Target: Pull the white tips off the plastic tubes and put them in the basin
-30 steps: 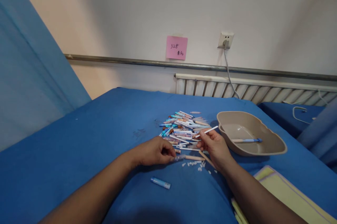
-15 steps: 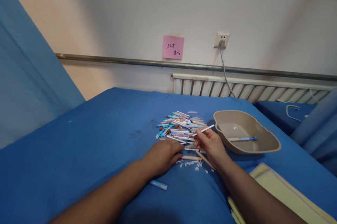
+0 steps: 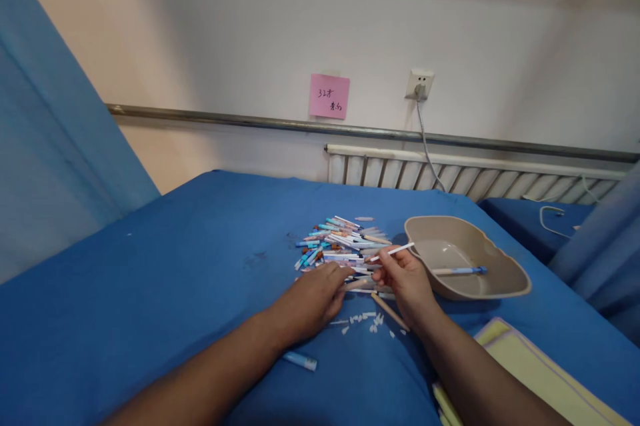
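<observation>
My right hand (image 3: pixel 407 278) pinches a thin white pen refill (image 3: pixel 403 249) with a brownish tip, slanting up to the right toward the basin. My left hand (image 3: pixel 313 296) is closed on a beige pen barrel (image 3: pixel 356 285), whose right end sticks out past the fingers. Ahead of both hands lies a heap of pen parts (image 3: pixel 333 236) in white, blue, teal and brown. Another beige barrel (image 3: pixel 390 311) rests against the blue cloth beside my right wrist. Several small white plugs (image 3: pixel 374 327) are scattered below the hands.
A beige basin (image 3: pixel 505 291) stands on the right with a blue-and-white pen (image 3: pixel 460 271) in it. Folded yellow cloths (image 3: pixel 535 373) lie at the lower right. A light-blue tube (image 3: pixel 300 361) sits near my left forearm. Behind the blue-covered surface (image 3: pixel 175 246) is a radiator (image 3: pixel 400 171).
My left hand has taken up the beige barrel that lay beside its fingers, raising and tilting it. My right hand keeps the white refill, shifted slightly to the right.
</observation>
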A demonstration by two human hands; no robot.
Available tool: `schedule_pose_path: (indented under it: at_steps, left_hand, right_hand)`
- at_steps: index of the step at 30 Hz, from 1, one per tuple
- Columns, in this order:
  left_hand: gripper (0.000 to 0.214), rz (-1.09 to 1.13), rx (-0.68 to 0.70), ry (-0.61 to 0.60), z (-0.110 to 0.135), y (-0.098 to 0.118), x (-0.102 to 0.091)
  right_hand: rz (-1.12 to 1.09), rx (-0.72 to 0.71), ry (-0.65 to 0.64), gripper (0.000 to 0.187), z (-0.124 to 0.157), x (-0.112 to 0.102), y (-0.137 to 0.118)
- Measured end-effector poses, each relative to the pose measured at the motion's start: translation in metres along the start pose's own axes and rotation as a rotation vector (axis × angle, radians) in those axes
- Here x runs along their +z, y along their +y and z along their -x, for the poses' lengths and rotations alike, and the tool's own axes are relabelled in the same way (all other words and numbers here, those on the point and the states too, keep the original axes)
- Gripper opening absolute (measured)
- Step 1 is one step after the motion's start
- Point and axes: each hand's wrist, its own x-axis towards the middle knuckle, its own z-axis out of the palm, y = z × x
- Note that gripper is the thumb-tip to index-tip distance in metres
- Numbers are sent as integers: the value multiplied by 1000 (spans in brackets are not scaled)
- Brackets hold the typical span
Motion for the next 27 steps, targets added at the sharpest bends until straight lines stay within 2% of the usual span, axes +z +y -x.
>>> schedule_pose_path:
  at_steps: [3,8,14,22,24,27]
  left_hand:
    - [19,79,1,60,4,-2,-8]
    - [21,138,62,149,9,-2,-11]
    - [24,144,93,154,11,-1,-8]
    - [22,248,48,187,11,-1,-9]
    - [17,303,-9,227,9,-1,-8]
    - [11,561,-245,333,5,-4,-2]
  right_hand:
    - [-8,-19,15,33,-2,-1,1]
    - [-17,2,11,35,-1,1,2]
    - [0,10,20,36,1,2,-1]
    - [26,4,9,38,-2,1,2]
    - [27,5,13,38,-2,1,2]
    - [16,4,18,37,-1,2,1]
